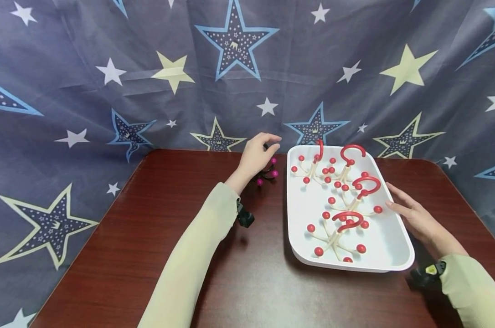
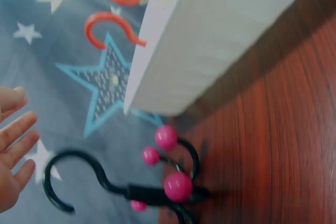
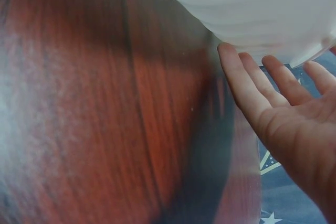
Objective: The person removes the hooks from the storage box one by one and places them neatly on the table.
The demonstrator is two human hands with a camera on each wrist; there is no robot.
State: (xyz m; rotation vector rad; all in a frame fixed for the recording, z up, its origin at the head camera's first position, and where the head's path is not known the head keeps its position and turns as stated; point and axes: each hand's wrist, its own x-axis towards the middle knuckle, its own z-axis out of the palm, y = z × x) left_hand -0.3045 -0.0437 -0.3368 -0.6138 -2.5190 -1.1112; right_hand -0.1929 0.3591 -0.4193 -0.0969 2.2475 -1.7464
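My left hand is at the back of the table, left of the tray, with fingers apart. A black hook hanger with pink balls on its curved arms stands upright beside it; in the left wrist view a gap shows between its hook and my fingers. My right hand lies along the right side of a white tray, fingertips right at its outer wall and thumb at the rim. Inside the tray are several cream hook hangers with red hooks and red balls, the nearest hanger at the front.
The dark red-brown wooden table carries everything. Close behind its back edge hangs a grey-blue curtain printed with stars. The tray's raised walls stand just right of the black hanger.
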